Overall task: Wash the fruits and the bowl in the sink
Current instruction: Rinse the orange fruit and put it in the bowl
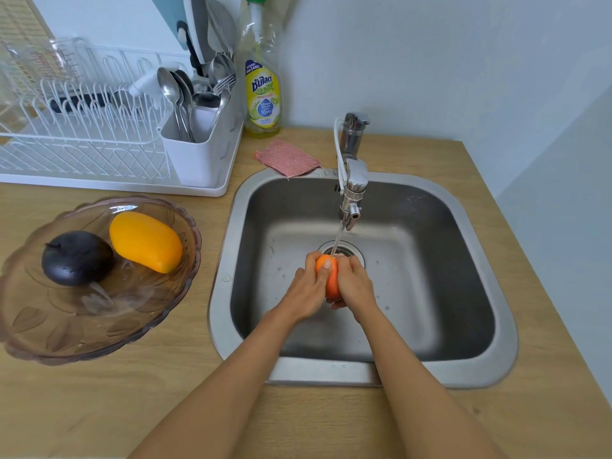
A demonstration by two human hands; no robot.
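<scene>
Between my palms, under the thin stream from the tap (351, 207) over the sink (463, 372) drain, sits the orange fruit (329, 276): my left hand (306, 293) and right hand (354, 286) both curl round it, thumb across the top. I judge this the first fruit's rinse. Well off to my left, the bowl (99, 326) holds the yellow mango (145, 241) and dark fruit (77, 258); next I must set this one aside and reach over there.

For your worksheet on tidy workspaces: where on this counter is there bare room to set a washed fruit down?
Bare wooden counter lies in front of the tinted glass bowl, and right of the steel sink. It is crowded at the back left around the white dish rack.
</scene>
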